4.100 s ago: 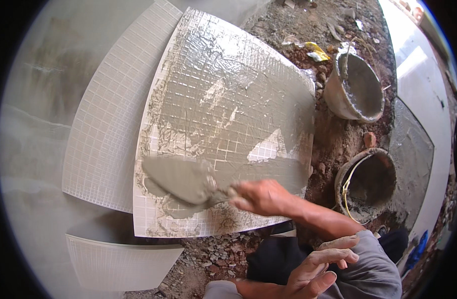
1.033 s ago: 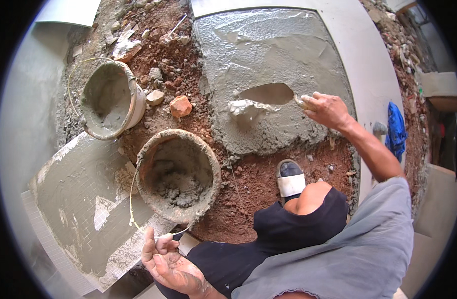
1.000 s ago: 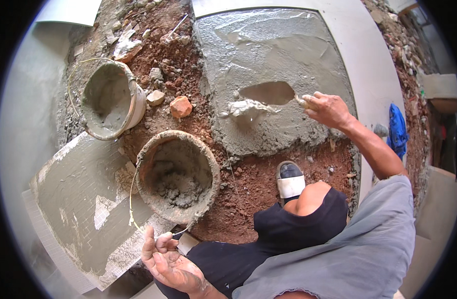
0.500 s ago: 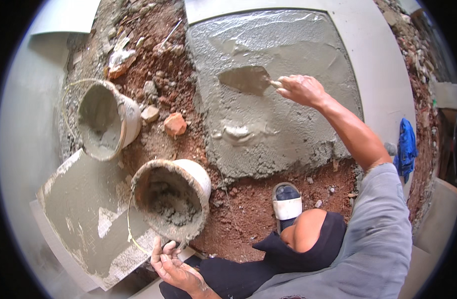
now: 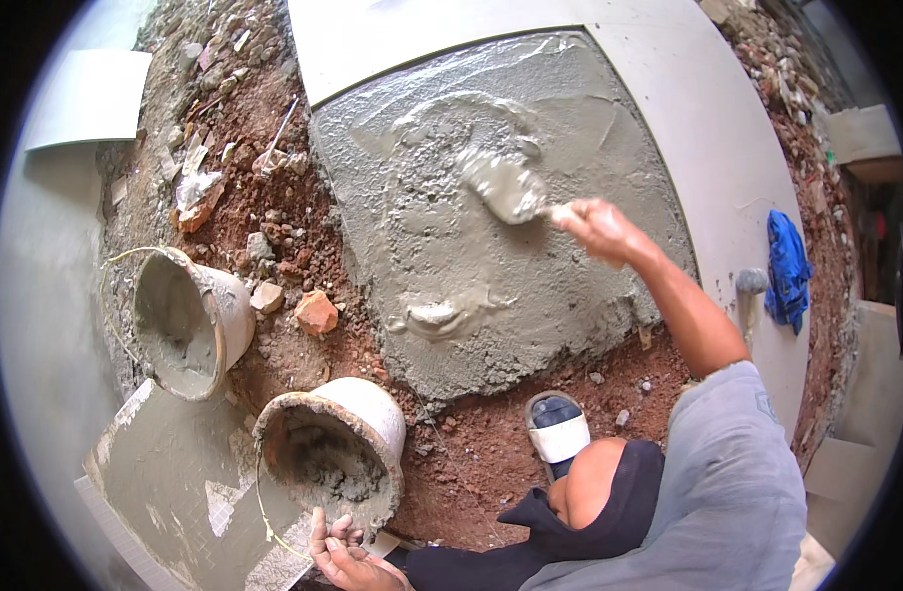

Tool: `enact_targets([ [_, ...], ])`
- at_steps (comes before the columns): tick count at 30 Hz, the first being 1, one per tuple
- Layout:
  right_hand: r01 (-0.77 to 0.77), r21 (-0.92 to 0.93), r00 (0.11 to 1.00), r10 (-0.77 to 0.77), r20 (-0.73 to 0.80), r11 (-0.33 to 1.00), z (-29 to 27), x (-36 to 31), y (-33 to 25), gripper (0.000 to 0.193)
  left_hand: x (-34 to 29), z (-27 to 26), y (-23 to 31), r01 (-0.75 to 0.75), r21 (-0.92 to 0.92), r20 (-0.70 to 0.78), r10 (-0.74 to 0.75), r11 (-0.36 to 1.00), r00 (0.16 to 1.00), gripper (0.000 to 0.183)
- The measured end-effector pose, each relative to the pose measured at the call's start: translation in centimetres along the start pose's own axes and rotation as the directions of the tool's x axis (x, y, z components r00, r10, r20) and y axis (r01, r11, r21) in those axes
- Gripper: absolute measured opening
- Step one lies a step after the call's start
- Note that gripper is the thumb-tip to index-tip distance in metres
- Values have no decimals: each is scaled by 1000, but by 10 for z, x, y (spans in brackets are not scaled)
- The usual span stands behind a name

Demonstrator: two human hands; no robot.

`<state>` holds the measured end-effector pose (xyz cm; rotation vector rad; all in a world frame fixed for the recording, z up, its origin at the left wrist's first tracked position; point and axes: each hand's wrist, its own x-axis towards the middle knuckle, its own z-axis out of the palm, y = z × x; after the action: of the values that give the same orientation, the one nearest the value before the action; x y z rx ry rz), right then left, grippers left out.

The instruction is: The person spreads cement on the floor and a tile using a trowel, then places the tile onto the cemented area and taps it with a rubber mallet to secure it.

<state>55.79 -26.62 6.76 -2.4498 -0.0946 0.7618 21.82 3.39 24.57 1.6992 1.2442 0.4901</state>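
Observation:
My right hand is closed around the handle of a pointed trowel, whose blade is coated in wet grey mortar. The blade lies on or just above a bed of wet mortar, and I cannot tell which. Rough, pitted mortar and a curved ridge show around the blade. By the lower rim of a tilted bucket partly filled with mortar is my left hand. Its fingers are apart and loosely bent, with nothing seen in them. Whether they touch the rim is unclear.
Another mortar-coated bucket leans farther left, above a smeared tile. A broken brick piece lies on red soil between the buckets and the mortar. Pale tiles border the bed. A blue cloth lies at right; my sandalled foot stands in front.
My right hand has drawn the trowel nearer, and the blade has turned. Mortar once smooth is now roughened with a curved ridge. The whole view has shifted; my left hand stays by the bucket.

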Motion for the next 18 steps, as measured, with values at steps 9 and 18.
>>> enact_targets([
  [9, -66, -204, 988, 36, -149, 977, -30, 107, -27, 41, 10, 4, -2, -6, 50, 34, 4, 999, 999, 39],
  [18, -316, 307, 879, 399, -261, 897, -98, 130, 15, 49, 5, -3, -11, 95, -55, 13, -94, 994, 995, 40],
])
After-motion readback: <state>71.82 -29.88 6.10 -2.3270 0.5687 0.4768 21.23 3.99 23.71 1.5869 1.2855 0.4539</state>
